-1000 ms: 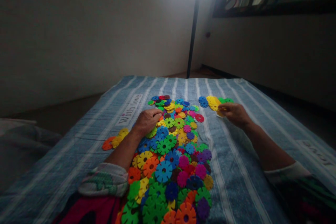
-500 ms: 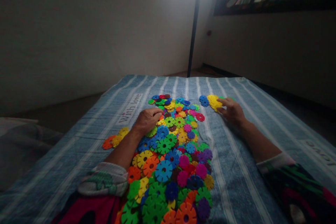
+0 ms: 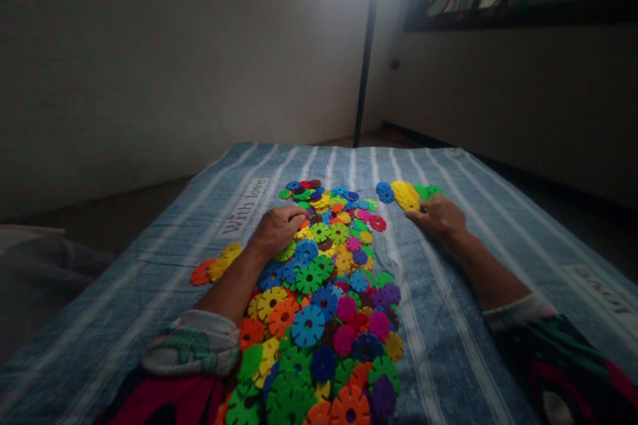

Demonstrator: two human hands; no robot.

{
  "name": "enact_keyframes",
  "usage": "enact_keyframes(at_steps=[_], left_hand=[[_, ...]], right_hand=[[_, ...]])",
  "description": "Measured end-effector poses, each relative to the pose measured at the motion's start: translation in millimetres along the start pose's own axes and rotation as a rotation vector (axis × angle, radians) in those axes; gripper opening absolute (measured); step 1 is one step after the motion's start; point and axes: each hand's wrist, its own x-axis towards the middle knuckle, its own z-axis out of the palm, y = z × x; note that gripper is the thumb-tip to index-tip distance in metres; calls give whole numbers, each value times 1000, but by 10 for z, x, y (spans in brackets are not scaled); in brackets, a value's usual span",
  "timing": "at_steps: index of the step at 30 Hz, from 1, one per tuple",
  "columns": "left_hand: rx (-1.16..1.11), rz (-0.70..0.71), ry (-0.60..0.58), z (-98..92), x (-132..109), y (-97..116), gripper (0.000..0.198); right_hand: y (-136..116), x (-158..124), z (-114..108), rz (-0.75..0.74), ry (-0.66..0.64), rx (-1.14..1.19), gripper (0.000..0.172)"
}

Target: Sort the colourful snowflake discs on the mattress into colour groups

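Observation:
A long heap of plastic snowflake discs [image 3: 310, 324] in many colours runs down the middle of the cloth. My left hand [image 3: 279, 231] rests at the heap's left edge, its fingers curled closed; whatever they hold is hidden. Right of the heap's far end, my right hand [image 3: 441, 218] is at the near edge of a small group of yellow snowflake discs [image 3: 405, 192]. Its thumb and forefinger pinch at the lowest yellow disc, though the fingertips are dim. Blue discs [image 3: 384, 192] lie left of the yellow ones, and green discs [image 3: 430, 190] lie behind my right fingers.
Orange discs [image 3: 201, 272] and yellow discs [image 3: 225, 261] form another small group beside my left forearm. Everything lies on a blue striped cloth [image 3: 448, 345] with printed lettering. A dark pole [image 3: 365, 73] stands past the far edge, near the walls.
My right hand has drawn slightly back toward me at the yellow discs, so more of the green discs shows. My left hand has stayed at the heap. The view has shifted a little.

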Motion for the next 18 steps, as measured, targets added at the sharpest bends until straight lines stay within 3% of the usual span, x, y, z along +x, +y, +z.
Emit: enact_keyframes(at_steps=[10,18], left_hand=[[3,25,2,-26,-3,14,35],[9,9,-6,-27,-4,29,37]], right_hand=[[-15,47,142,-51,137,25,47],[-34,70,128,-42,117,13,53]])
